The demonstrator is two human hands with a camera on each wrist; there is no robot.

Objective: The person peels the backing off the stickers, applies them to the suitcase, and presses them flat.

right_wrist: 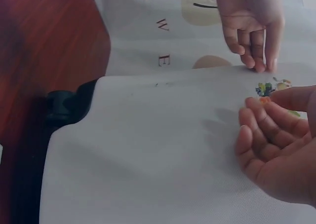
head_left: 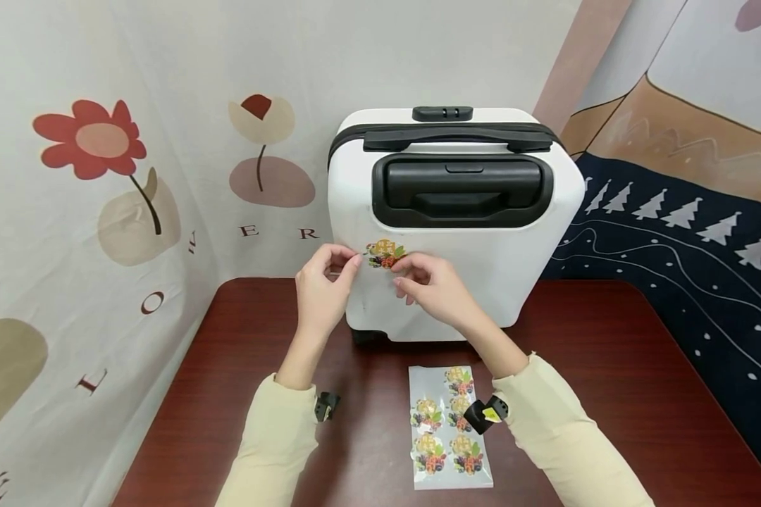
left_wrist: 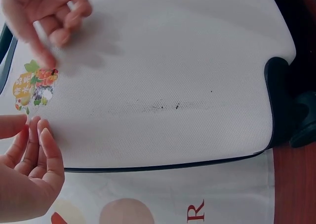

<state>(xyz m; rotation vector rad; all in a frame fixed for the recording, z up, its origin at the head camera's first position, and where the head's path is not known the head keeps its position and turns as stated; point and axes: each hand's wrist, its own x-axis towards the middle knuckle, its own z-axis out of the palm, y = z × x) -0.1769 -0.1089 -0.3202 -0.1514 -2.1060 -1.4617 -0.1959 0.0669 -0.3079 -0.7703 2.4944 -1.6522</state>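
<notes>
A colourful fruit-print sticker (head_left: 385, 253) lies against the front of a white suitcase (head_left: 475, 274), below its black handle recess. My left hand (head_left: 323, 285) has thumb and index fingertips together at the sticker's left edge, pinching it there. From the other side, my right hand (head_left: 436, 285) touches the right part of the sticker with an extended index finger, its other fingers loosely bent. In the left wrist view the sticker (left_wrist: 37, 88) shows between both hands. The right index finger covers part of the sticker (right_wrist: 265, 90) in the right wrist view.
A sticker sheet (head_left: 428, 391) with several similar fruit stickers lies on the dark red table (head_left: 241, 359), partly behind the right wrist's camera. Flower-patterned cloth (head_left: 184, 84) hangs behind and to the left. Navy cloth with tree prints (head_left: 685, 282) hangs at right.
</notes>
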